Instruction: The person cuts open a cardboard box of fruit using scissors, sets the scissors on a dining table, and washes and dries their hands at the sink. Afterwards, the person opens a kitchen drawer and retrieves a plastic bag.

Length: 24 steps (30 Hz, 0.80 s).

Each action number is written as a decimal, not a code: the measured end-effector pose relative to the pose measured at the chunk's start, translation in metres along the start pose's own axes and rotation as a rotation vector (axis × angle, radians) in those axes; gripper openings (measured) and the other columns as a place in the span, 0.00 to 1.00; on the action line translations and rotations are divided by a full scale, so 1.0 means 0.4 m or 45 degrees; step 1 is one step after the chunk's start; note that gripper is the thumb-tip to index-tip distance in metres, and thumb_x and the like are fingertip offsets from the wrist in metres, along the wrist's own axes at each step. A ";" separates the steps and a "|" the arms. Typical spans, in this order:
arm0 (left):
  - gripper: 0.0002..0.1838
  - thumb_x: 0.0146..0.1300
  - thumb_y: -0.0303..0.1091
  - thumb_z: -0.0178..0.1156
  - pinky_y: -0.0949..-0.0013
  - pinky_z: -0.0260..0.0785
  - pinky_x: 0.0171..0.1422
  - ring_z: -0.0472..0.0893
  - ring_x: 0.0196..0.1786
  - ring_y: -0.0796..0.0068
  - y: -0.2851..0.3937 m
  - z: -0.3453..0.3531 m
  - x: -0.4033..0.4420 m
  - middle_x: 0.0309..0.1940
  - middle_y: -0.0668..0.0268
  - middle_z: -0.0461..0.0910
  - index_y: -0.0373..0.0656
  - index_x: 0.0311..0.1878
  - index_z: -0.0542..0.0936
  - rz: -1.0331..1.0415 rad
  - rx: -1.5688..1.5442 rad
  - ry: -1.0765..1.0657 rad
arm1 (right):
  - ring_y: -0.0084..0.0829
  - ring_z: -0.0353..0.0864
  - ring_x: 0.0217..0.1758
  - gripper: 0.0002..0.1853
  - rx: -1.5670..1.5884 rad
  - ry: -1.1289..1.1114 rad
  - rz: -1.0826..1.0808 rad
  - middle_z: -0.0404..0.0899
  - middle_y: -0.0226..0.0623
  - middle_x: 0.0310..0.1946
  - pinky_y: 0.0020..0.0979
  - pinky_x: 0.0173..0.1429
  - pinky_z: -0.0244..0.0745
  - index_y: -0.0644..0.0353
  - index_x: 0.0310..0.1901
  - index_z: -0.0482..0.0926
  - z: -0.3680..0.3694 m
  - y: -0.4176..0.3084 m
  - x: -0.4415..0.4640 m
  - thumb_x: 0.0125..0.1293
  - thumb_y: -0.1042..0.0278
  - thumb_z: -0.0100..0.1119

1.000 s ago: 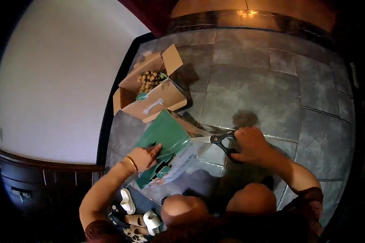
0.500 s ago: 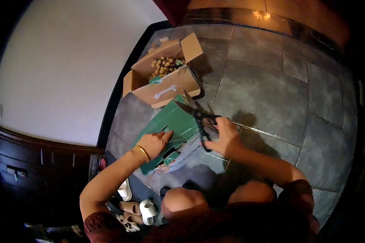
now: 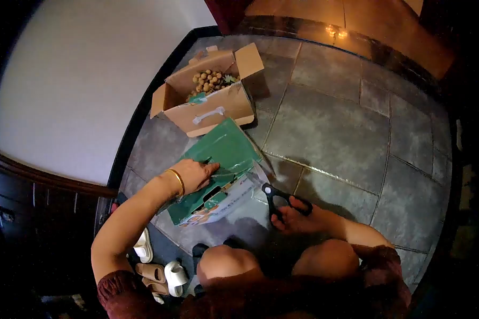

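A closed green and white box (image 3: pixel 223 146) lies tilted on the floor in front of my knees. My left hand (image 3: pixel 192 174), with a gold bracelet at the wrist, rests on its green top, fingers bent and fingertips against the cardboard near a dark slot; whether they grip an edge is hidden. Black-handled scissors (image 3: pixel 271 192) are in my right hand (image 3: pixel 292 217), fingers through the loops. Their blades point up and left at the box's right corner. Beyond stands an open cardboard box (image 3: pixel 197 117) holding round brown fruit (image 3: pixel 210 81).
White slippers (image 3: pixel 175 277) and tan sandals (image 3: pixel 151 272) lie on a dark mat at the lower left. A white wall (image 3: pixel 90 95) rises at the left, above dark furniture. Grey floor tiles (image 3: pixel 335 125) extend to the right.
The scissors have swung from across the box's upper right edge down to its right corner, and my right hand has moved lower. My left hand stays on the green top. The camera view has shifted slightly.
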<state>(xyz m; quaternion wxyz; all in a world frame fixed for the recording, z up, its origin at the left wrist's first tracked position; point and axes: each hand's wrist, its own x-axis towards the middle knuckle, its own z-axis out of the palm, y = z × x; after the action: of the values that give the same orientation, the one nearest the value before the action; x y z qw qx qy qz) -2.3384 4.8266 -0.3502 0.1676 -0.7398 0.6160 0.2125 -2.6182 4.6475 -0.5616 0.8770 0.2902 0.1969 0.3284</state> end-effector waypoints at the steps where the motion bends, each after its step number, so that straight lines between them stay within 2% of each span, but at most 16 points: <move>1: 0.22 0.61 0.35 0.54 0.52 0.74 0.40 0.81 0.32 0.48 -0.007 0.006 0.002 0.29 0.49 0.81 0.40 0.58 0.71 0.009 0.000 0.009 | 0.35 0.74 0.50 0.24 -0.075 -0.062 -0.010 0.74 0.38 0.49 0.37 0.56 0.73 0.60 0.55 0.70 0.019 0.020 0.019 0.66 0.51 0.57; 3: 0.23 0.61 0.35 0.54 0.53 0.74 0.39 0.81 0.32 0.47 -0.016 0.025 0.007 0.29 0.49 0.81 0.41 0.59 0.70 0.022 0.006 0.043 | 0.38 0.74 0.49 0.31 -0.611 -0.293 -0.084 0.74 0.39 0.48 0.38 0.59 0.70 0.62 0.54 0.70 0.076 0.050 0.027 0.61 0.42 0.60; 6: 0.31 0.60 0.39 0.56 0.53 0.74 0.43 0.82 0.36 0.49 0.013 0.022 0.004 0.37 0.50 0.82 0.43 0.66 0.63 -0.133 0.042 -0.074 | 0.34 0.72 0.51 0.42 -0.698 -0.269 -0.127 0.72 0.37 0.45 0.39 0.64 0.63 0.62 0.51 0.72 0.068 0.064 0.034 0.51 0.27 0.60; 9: 0.43 0.58 0.46 0.61 0.50 0.71 0.55 0.79 0.52 0.51 0.099 0.009 -0.002 0.52 0.50 0.76 0.46 0.73 0.52 -0.434 0.004 -0.043 | 0.37 0.74 0.49 0.44 -0.521 -0.313 -0.149 0.74 0.40 0.46 0.39 0.62 0.66 0.67 0.51 0.70 0.092 0.093 0.037 0.52 0.28 0.59; 10: 0.56 0.51 0.55 0.67 0.45 0.60 0.66 0.68 0.65 0.52 0.128 0.010 0.004 0.66 0.51 0.64 0.48 0.75 0.45 -0.483 0.094 0.078 | 0.36 0.73 0.48 0.44 -0.547 -0.320 -0.138 0.73 0.39 0.45 0.39 0.64 0.65 0.66 0.51 0.70 0.122 0.111 0.032 0.51 0.26 0.58; 13: 0.62 0.46 0.62 0.68 0.41 0.57 0.68 0.60 0.71 0.49 0.193 0.044 0.093 0.71 0.50 0.56 0.47 0.76 0.42 -0.546 0.080 0.477 | 0.34 0.72 0.49 0.45 -0.589 -0.382 -0.092 0.71 0.37 0.42 0.41 0.67 0.62 0.64 0.49 0.70 0.161 0.129 0.017 0.50 0.23 0.55; 15: 0.62 0.44 0.62 0.70 0.44 0.57 0.69 0.62 0.70 0.51 0.198 0.035 0.156 0.70 0.48 0.56 0.45 0.75 0.44 -0.607 0.096 0.438 | 0.37 0.71 0.51 0.45 -0.573 -0.429 -0.058 0.71 0.40 0.45 0.43 0.67 0.61 0.66 0.48 0.69 0.113 0.097 0.022 0.51 0.22 0.53; 16: 0.63 0.43 0.62 0.70 0.45 0.57 0.70 0.62 0.70 0.51 0.197 0.029 0.181 0.70 0.47 0.56 0.43 0.75 0.45 -0.636 0.100 0.413 | 0.35 0.71 0.50 0.45 -0.646 -0.419 -0.093 0.70 0.38 0.44 0.42 0.67 0.61 0.64 0.48 0.69 0.107 0.095 0.014 0.50 0.22 0.54; 19: 0.62 0.45 0.62 0.70 0.52 0.59 0.70 0.62 0.71 0.51 0.170 0.016 0.202 0.70 0.44 0.56 0.39 0.74 0.46 -0.613 -0.037 0.069 | 0.31 0.71 0.47 0.45 -0.778 -0.408 -0.179 0.69 0.34 0.41 0.40 0.67 0.61 0.60 0.47 0.69 0.111 0.107 0.008 0.48 0.20 0.55; 20: 0.61 0.48 0.63 0.67 0.60 0.63 0.68 0.63 0.70 0.50 0.160 0.021 0.202 0.71 0.41 0.54 0.36 0.74 0.46 -0.569 0.064 0.045 | 0.31 0.71 0.46 0.45 -0.767 -0.403 -0.202 0.69 0.34 0.41 0.40 0.68 0.60 0.60 0.46 0.69 0.113 0.111 0.007 0.48 0.20 0.54; 23: 0.59 0.51 0.64 0.64 0.61 0.65 0.66 0.65 0.69 0.49 0.114 0.024 0.209 0.71 0.40 0.52 0.35 0.74 0.46 -0.492 0.111 -0.036 | 0.33 0.70 0.46 0.45 -0.734 -0.360 -0.292 0.68 0.35 0.39 0.43 0.67 0.60 0.62 0.45 0.70 0.111 0.115 0.012 0.50 0.18 0.50; 24: 0.56 0.55 0.62 0.61 0.61 0.65 0.66 0.67 0.67 0.48 0.115 0.005 0.210 0.71 0.39 0.53 0.34 0.74 0.46 -0.456 0.173 -0.100 | 0.34 0.69 0.46 0.46 -0.721 -0.344 -0.324 0.68 0.36 0.39 0.44 0.67 0.60 0.64 0.45 0.70 0.108 0.117 0.013 0.52 0.18 0.47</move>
<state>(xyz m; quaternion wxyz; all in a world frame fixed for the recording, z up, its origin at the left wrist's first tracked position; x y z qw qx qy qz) -2.3710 4.7485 -0.3949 0.2761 -0.8158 0.4802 0.1661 -2.6129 4.6637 -0.5000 0.9750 0.0488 0.0146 0.2165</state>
